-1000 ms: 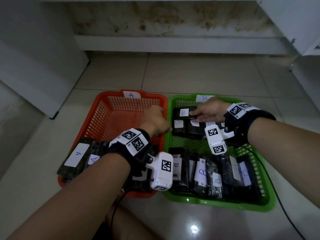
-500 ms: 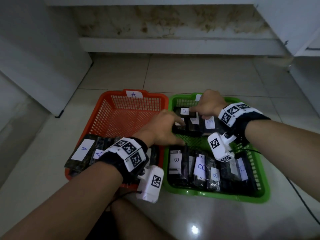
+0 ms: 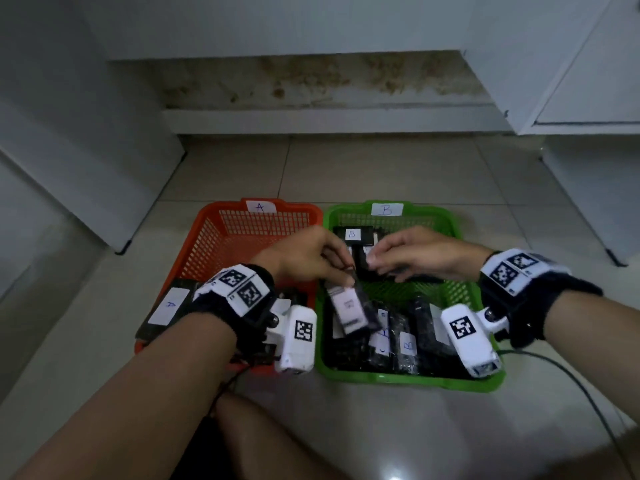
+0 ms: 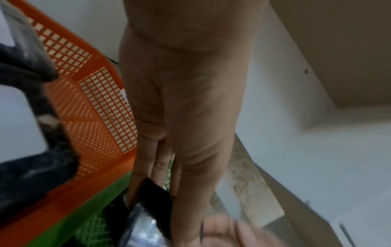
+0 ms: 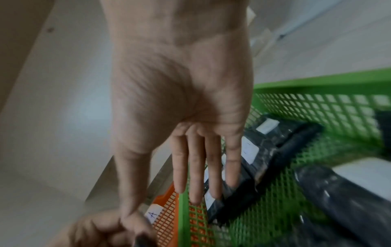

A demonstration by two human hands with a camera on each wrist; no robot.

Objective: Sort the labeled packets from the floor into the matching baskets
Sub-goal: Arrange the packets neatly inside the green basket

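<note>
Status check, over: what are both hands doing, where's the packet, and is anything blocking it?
Left hand pinches a packet over the green basket. Right hand open, fingers straight, beside it. Packet's label unreadable. Nothing blocking.

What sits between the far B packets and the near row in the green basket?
Head view: bare mesh floor of the green plastic basket, crossed by the black packet the left hand pinches.

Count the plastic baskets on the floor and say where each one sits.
2: the orange basket labelled A lies on the left, and the green basket labelled B lies right beside it; none appears hidden.
</note>
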